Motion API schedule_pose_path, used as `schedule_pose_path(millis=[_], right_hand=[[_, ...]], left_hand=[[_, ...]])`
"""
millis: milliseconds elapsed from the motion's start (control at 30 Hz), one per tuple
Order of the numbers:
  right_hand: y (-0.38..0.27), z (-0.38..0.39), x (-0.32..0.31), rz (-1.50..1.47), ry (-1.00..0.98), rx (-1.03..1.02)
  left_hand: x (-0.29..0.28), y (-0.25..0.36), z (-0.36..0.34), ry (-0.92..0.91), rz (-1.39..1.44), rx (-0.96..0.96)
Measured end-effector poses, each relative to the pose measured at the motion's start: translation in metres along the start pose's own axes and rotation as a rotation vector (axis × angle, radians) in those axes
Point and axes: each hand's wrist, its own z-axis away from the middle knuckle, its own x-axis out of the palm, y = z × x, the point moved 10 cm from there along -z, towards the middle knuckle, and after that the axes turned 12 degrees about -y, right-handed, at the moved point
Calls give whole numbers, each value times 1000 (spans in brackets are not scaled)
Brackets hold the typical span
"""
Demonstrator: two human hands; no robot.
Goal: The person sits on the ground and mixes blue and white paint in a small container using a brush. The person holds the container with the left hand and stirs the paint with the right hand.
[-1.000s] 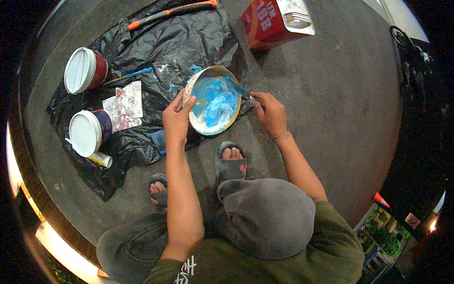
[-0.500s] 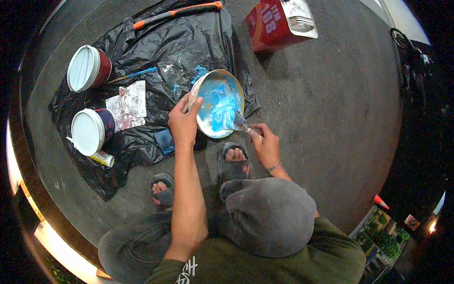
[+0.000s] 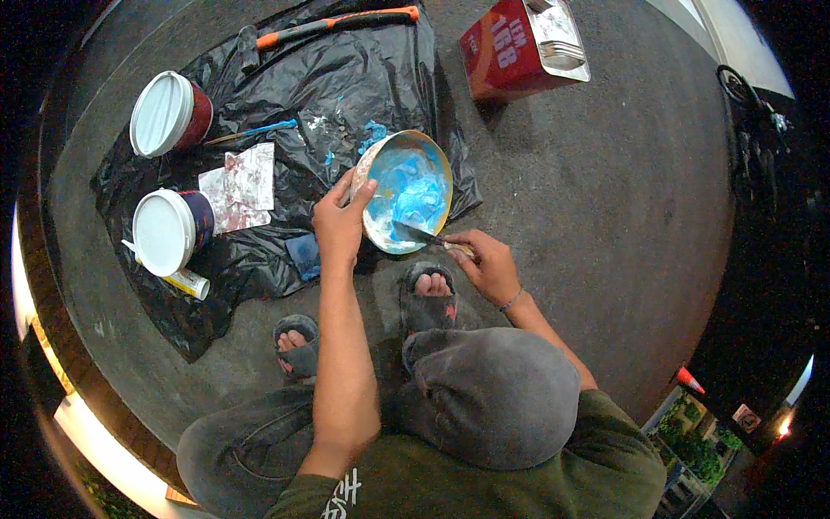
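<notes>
My left hand [image 3: 339, 218] grips the left rim of a round bowl [image 3: 369, 167], thumb over the edge and fingers against its outer wall. The bowl is tilted up toward me above the black plastic sheet. Inside lies a glossy mass of bright blue and white paste [image 3: 418, 202], with thinner smears up the walls. My right hand [image 3: 486, 264] is closed around the handle of a putty knife [image 3: 418, 233]. Its flat blade reaches over the near right rim into the bowl, its tip at the lower edge of the paste.
On the black plastic sheet [image 3: 346, 78] lie a hammer [image 3: 328, 28], a blue-tipped stick [image 3: 259, 131], stained paper [image 3: 249, 186], a blue pad [image 3: 303, 256] and a tube [image 3: 188, 283]. Two lidded tubs [image 3: 162, 114] stand left. A red can [image 3: 510, 52] stands far right, a traffic cone [image 3: 689, 380] beyond.
The putty knife blade has swung left and lies flatter along the bowl's near side. My right wrist has turned, and the paste has been reshaped. My left hand keeps its hold.
</notes>
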Motion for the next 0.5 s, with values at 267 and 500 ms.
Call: schedule_pose_path(millis=[267, 500], right_hand=[[-2, -39, -45, 185, 113, -119], [36, -39, -45, 381, 160, 59]], left_hand=[[1, 1, -4, -43, -42, 1], [1, -2, -4, -42, 22, -21]])
